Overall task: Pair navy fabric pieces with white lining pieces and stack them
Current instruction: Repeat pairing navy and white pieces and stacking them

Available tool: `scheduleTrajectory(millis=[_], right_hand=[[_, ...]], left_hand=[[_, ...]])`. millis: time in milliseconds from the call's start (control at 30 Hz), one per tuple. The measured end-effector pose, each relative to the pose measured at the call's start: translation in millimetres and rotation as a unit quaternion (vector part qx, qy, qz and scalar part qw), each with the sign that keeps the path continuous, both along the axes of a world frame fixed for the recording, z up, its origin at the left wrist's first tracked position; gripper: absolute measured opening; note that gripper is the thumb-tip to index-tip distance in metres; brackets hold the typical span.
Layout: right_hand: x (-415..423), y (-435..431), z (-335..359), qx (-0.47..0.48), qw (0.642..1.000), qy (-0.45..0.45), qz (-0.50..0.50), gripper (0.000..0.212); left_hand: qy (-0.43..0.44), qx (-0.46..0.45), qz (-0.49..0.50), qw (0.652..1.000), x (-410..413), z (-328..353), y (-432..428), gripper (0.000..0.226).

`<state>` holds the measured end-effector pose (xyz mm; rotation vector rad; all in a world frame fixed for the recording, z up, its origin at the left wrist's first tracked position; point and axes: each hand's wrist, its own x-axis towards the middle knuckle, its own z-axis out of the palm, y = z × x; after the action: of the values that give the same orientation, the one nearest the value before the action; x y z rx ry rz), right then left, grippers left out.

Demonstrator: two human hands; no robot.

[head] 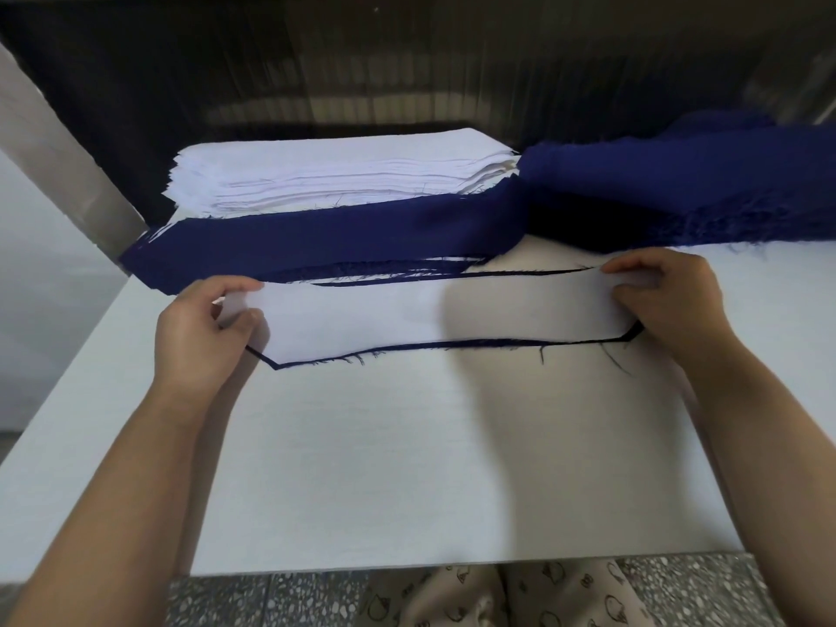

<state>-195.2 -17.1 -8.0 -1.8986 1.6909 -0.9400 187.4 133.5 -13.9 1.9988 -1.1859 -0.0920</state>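
Observation:
A long white lining piece lies on a navy fabric piece, of which only thin frayed edges show around it. My left hand pinches the pair's left end between thumb and fingers. At the right end, my right hand pinches the same pair. Just behind lies a stack of paired pieces with navy on top. A tall stack of white lining pieces stands at the back, and a heap of navy fabric pieces lies at the back right.
The white table runs to a front edge near my lap, with speckled floor below. A grey post slants along the left side. A dark ribbed wall closes off the back.

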Motion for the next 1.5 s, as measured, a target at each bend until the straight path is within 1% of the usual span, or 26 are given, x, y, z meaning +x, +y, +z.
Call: scheduleTrajectory(millis=[267, 500, 633, 733, 833, 900, 1000, 1067, 1133, 1200, 1267, 1333, 1433, 1467, 1500], right_hand=[[1, 1, 1, 0.004, 1.000, -0.002, 0.005, 0.035], [1, 1, 0, 0.013, 1.000, 0.004, 0.007, 0.029], [1, 1, 3, -0.012, 0.998, 0.052, -0.034, 0.029], [1, 1, 7, -0.026, 0.997, 0.045, -0.061, 0.030], [4, 3, 4, -0.036, 0.999, 0.020, -0.014, 0.026], [6, 4, 2, -0.029, 0.999, 0.020, 0.017, 0.023], [9, 4, -3, -0.013, 0.998, 0.035, 0.046, 0.020], [11, 3, -3, -0.033, 0.998, 0.026, 0.035, 0.021], [15, 2, 6, -0.086, 0.996, -0.003, 0.012, 0.023], [19, -2, 20, -0.147, 0.989, -0.011, 0.009, 0.025], [25, -8, 34, -0.191, 0.981, 0.017, 0.026, 0.025], [32, -19, 47, -0.197, 0.978, 0.058, 0.048, 0.027], [43, -43, 56, -0.126, 0.974, 0.179, 0.054, 0.035], [45, -49, 58, -0.104, 0.971, 0.209, 0.046, 0.037], [48, -53, 59, -0.089, 0.972, 0.214, 0.036, 0.037]], left_hand=[[-0.005, 0.001, -0.007, 1.000, 1, -1, -1, 0.032], [-0.009, -0.002, -0.009, 1.000, 2, -2, 0, 0.033], [-0.041, -0.017, 0.005, 0.999, 4, 0, 0, 0.033], [-0.068, -0.013, 0.025, 0.997, 6, 1, -1, 0.031], [-0.084, 0.001, -0.005, 0.996, 5, 0, -1, 0.027], [-0.089, 0.000, -0.035, 0.995, 4, 1, -1, 0.026], [-0.059, -0.014, -0.047, 0.997, -1, 1, 1, 0.028], [-0.029, -0.025, -0.050, 0.998, -2, 1, 0, 0.032], [-0.009, -0.027, -0.044, 0.999, -2, 1, -3, 0.037], [-0.012, -0.029, -0.035, 0.999, -3, 3, -8, 0.034], [-0.026, -0.035, -0.032, 0.999, -7, 7, -16, 0.027], [-0.022, -0.048, -0.039, 0.998, -17, 14, -30, 0.025], [0.014, -0.047, -0.068, 0.997, -46, 26, -58, 0.024], [0.026, -0.047, -0.077, 0.996, -59, 28, -69, 0.023], [0.034, -0.047, -0.086, 0.995, -72, 31, -80, 0.023]])
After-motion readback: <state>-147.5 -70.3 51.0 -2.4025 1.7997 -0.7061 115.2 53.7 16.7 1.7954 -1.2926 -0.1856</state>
